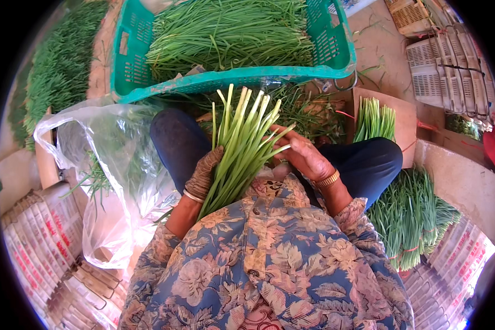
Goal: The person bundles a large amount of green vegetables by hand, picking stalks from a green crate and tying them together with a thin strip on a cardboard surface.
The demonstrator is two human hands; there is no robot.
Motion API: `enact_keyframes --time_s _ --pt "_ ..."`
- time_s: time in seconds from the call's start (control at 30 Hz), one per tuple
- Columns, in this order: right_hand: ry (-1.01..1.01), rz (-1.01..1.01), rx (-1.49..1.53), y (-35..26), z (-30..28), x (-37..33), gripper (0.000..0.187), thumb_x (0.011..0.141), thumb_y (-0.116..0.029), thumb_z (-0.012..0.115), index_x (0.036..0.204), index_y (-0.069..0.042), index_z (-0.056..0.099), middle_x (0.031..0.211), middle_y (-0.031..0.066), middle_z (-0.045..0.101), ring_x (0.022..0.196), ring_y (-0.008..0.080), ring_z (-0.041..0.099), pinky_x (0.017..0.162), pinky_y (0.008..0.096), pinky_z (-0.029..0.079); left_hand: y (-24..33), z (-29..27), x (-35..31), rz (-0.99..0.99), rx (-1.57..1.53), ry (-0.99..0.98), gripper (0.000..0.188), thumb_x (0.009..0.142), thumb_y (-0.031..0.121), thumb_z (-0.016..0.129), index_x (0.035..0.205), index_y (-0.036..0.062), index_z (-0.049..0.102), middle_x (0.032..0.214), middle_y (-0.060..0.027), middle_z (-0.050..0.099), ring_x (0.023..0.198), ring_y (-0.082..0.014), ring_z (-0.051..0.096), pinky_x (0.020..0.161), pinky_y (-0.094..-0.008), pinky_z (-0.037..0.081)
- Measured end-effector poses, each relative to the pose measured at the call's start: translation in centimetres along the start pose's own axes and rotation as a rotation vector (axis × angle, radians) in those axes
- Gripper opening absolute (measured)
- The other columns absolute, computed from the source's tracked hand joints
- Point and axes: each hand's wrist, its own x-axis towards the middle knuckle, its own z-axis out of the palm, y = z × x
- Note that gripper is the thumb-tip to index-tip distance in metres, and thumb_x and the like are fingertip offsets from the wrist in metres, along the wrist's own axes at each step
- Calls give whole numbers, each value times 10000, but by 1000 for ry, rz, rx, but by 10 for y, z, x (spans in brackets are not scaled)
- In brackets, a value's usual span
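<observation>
My left hand (205,174), in a brown glove with a pale bangle at the wrist, is closed around a bunch of green chives (237,146). The bunch leans in front of my chest, pale cut ends up, leaves hidden behind my arm and shirt. My right hand (304,154), bare with a gold-coloured bracelet, is at the bunch's right side. Its fingers are bent around a few stems that stick out from the rest. Beyond my knees stands a green plastic crate (214,81) with many loose chives (231,38) inside.
Left of my knee lies a clear plastic bag (121,143) with some greens. A cardboard piece (410,118) holds upright stems (375,120) at right, with tied bunches (410,214) nearby. More greens (66,66) are heaped at far left. Stacked pale crates (451,74) stand far right.
</observation>
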Motion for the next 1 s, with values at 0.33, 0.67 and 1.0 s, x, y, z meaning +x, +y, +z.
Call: enact_keyframes --time_s 0.33,0.67,1.0 --pt "305 -92 -78 -6 18 15 163 768 -163 643 879 -49 613 816 5 584 687 75 554 589 193 445 -6 -3 4 27 49 65 480 780 345 612 1097 -3 521 986 -93 592 848 -169 580 751 -273 476" --pt "214 -226 -11 15 17 20 456 869 -397 430 1113 -17 496 1056 79 534 967 187 506 836 314 400 -1 24 -5 171 269 153 366 765 160 644 1061 -12 513 931 -72 587 805 -139 564 728 -246 465" --pt "366 -204 271 -10 45 40 439 790 -194 622 1159 -34 446 986 42 567 888 130 542 782 269 442 -9 41 -6 266 485 247 298 756 63 639 1015 1 506 868 -57 594 745 -112 556 641 -239 470"
